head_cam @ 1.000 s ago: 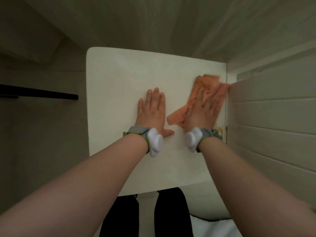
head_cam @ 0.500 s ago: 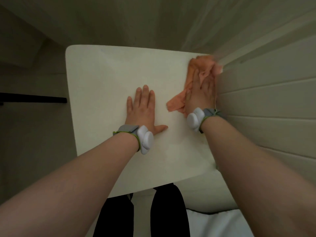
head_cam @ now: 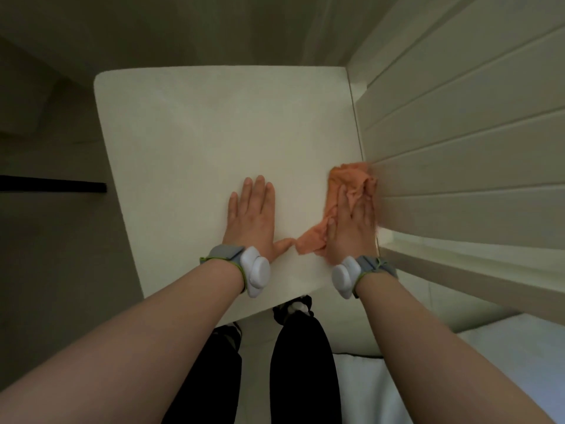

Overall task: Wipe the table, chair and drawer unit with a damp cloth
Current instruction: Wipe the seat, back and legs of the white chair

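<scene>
A small white square table top [head_cam: 198,133] fills the middle of the view. My left hand [head_cam: 252,220] lies flat on it with straight fingers, near the front edge. My right hand [head_cam: 354,221] presses an orange cloth [head_cam: 348,179] flat against the top at its right edge, fingers straight. The cloth bunches ahead of my fingertips and a corner trails out by my thumb. To the right, touching the cloth's edge, stands the white drawer unit [head_cam: 458,148] with its stacked drawer fronts.
A dark bar [head_cam: 52,186] juts in from the left over the dim floor. My legs in black trousers [head_cam: 299,362] stand below the table's front edge. A pale surface [head_cam: 458,377] lies at the lower right.
My right hand has drawn the cloth back along the table's right edge, from the far corner toward me. My left hand stays flat in place. The view has shifted.
</scene>
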